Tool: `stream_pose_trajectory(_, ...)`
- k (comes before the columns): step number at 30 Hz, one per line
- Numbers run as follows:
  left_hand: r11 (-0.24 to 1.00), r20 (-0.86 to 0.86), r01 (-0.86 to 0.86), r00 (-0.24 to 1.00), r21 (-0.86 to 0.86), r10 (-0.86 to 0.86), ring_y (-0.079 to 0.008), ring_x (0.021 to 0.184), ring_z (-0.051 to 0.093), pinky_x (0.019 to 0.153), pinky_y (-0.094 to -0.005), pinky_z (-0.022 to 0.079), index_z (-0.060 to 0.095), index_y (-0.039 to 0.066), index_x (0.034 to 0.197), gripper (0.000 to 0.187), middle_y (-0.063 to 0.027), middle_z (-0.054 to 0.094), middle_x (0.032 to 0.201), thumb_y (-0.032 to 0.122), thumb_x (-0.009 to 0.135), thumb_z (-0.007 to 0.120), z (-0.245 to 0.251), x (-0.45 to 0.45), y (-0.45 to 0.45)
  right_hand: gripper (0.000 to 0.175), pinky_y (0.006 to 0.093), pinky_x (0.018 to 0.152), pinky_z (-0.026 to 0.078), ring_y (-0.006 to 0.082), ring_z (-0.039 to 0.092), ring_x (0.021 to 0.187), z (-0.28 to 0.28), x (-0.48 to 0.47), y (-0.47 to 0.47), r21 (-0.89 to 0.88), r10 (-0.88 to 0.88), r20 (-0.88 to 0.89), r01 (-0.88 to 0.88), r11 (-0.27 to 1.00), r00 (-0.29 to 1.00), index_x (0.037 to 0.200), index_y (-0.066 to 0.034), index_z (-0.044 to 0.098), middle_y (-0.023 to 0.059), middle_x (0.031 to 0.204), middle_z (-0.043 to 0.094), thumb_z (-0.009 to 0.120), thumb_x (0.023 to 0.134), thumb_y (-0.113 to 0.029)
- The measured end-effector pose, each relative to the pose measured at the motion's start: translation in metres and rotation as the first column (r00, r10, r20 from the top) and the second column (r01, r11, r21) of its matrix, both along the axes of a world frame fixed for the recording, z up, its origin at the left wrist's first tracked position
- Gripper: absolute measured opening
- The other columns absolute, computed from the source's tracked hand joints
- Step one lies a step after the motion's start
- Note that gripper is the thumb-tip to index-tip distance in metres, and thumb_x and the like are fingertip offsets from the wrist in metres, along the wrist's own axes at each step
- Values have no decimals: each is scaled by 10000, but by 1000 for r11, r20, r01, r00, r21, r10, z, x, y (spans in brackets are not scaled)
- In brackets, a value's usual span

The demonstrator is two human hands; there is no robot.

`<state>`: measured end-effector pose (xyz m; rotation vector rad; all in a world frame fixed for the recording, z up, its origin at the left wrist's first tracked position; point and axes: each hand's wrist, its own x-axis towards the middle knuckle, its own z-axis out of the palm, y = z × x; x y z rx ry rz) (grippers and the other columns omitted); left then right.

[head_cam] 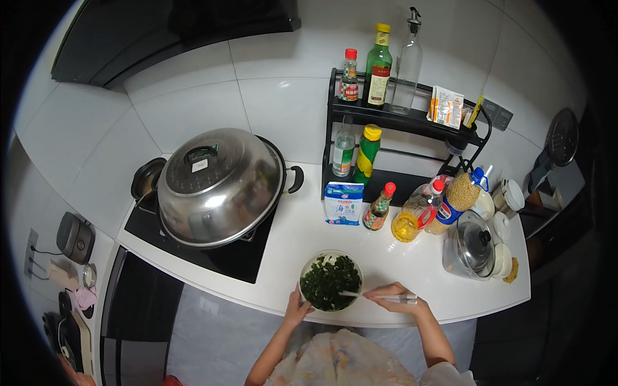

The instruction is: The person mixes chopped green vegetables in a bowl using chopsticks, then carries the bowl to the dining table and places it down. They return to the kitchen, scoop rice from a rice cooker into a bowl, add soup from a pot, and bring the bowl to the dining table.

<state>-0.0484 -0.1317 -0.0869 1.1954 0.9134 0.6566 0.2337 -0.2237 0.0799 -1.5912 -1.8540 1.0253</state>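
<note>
A white bowl filled with chopped dark green leaves stands near the counter's front edge. My left hand grips the bowl's rim on its lower left side. In my right hand is a pair of pale chopsticks, their tips in among the greens. Behind the bowl stand a blue and white packet with writing on it and a small red-capped sauce bottle. An oil jug with a red cap sits to the right of these.
A large domed-lid steel pot covers much of the black cooktop on the left. Against the tiled wall, a black two-tier rack holds several bottles. Toward the right are a bean-filled bottle and a glass-lidded container.
</note>
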Motion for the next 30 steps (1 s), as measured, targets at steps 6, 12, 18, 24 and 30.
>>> stream_pose_trajectory(6, 999, 50, 13, 999, -53, -10, -236, 915, 562, 690, -335, 576, 100, 210, 1416, 791, -119, 287, 1145, -78, 777, 465, 0, 2, 2, 228, 301, 737, 519, 227, 651, 781, -20, -8, 17, 77, 117, 46, -121, 990, 992, 1045, -65, 629, 112, 922, 662, 539, 862, -167)
stream_pose_trajectory(12, 999, 44, 30, 999, -39, -28, -235, 930, 552, 687, -329, 576, 100, 206, 1415, 781, -125, 292, 1139, -51, 782, 478, 9, 1, 3, 216, 302, 721, 512, 232, 647, 782, -21, -11, 54, 214, -71, -31, 76, 974, 997, 1041, -87, 628, 116, 894, 660, 524, 867, -164)
stream_pose_trajectory(18, 999, -29, 2, 1000, -54, -3, -234, 1026, 528, 727, -318, 560, 128, 189, 1416, 746, -85, 296, 1242, -85, 788, 421, 19, 2, 0, 214, 261, 715, 512, 172, 648, 784, -35, -12, 67, 109, -262, -107, 273, 956, 959, 1024, -65, 637, 98, 898, 670, 532, 871, -171)
stream_pose_trajectory(24, 999, 19, 11, 1000, -40, -11, -231, 939, 552, 688, -317, 571, 126, 192, 1414, 767, -115, 306, 1164, -73, 775, 457, 18, 3, 1, 195, 260, 720, 516, 176, 650, 800, -26, -6, 49, 109, -147, -84, 156, 982, 986, 1008, -59, 641, 91, 891, 672, 545, 858, -138)
stream_pose_trajectory(30, 1000, 11, 1, 1000, -14, -1, -230, 887, 577, 668, -314, 573, 130, 194, 1413, 769, -129, 309, 1138, -68, 773, 467, 16, 2, 1, 226, 300, 760, 521, 225, 642, 836, -6, -10, -4, 176, 175, -53, -164, 971, 983, 1072, -82, 613, 111, 1002, 640, 532, 861, -96)
